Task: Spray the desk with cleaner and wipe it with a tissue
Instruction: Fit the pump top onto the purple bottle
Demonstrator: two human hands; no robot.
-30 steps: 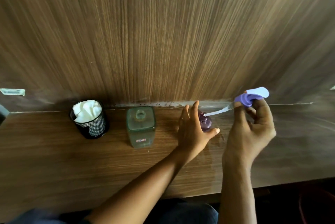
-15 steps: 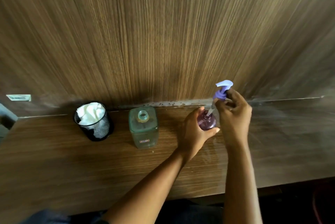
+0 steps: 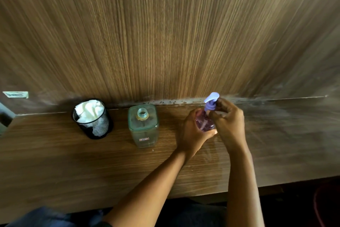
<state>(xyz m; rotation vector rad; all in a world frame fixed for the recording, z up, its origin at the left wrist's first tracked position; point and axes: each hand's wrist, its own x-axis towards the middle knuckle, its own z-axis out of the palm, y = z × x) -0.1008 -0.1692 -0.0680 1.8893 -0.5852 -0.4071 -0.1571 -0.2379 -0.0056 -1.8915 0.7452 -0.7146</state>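
A small purple bottle (image 3: 204,123) of cleaner stands on the wooden desk (image 3: 73,162) near the back wall. My left hand (image 3: 191,133) wraps around its left side. The lilac spray head (image 3: 211,100) sits upright in the bottle's neck, and my right hand (image 3: 228,118) grips its collar from the right. White tissue (image 3: 89,110) fills a black mesh cup (image 3: 97,127) at the left of the desk.
A clear greenish square bottle (image 3: 143,125) with no cap stands between the mesh cup and my hands. A wood-grain wall panel (image 3: 165,33) rises behind the desk. The desk's front edge runs below my forearms.
My right hand brought the spray head, with its tube, from the right over to the bottle and lowered it into the neck. My left hand stayed on the bottle.
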